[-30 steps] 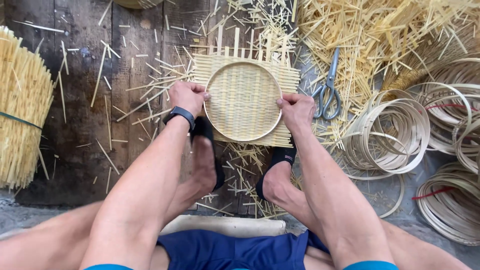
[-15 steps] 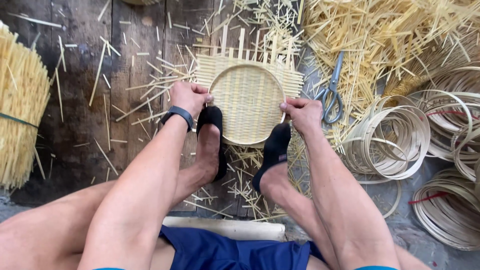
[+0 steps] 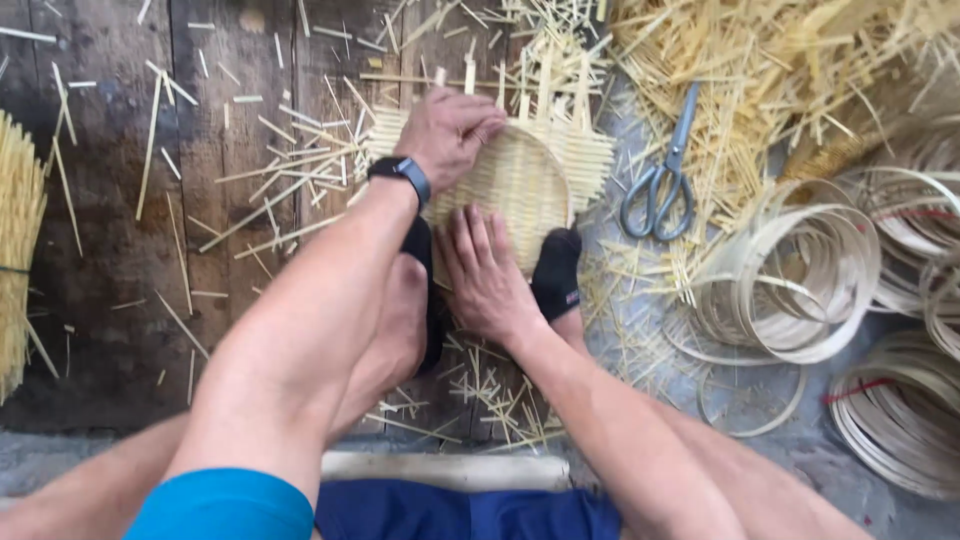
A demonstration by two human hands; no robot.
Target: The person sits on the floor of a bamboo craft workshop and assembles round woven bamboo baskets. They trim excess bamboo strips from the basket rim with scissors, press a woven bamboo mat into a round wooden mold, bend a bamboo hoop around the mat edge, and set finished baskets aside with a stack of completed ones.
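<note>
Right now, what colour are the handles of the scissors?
The scissors have grey-blue handles, seen in the head view, lying on bamboo strips.

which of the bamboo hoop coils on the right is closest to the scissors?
The big loose coil just right of and below the scissors. It lies nearly against the handles. The other coils lie farther off, toward the right edge and lower right corner.
</note>
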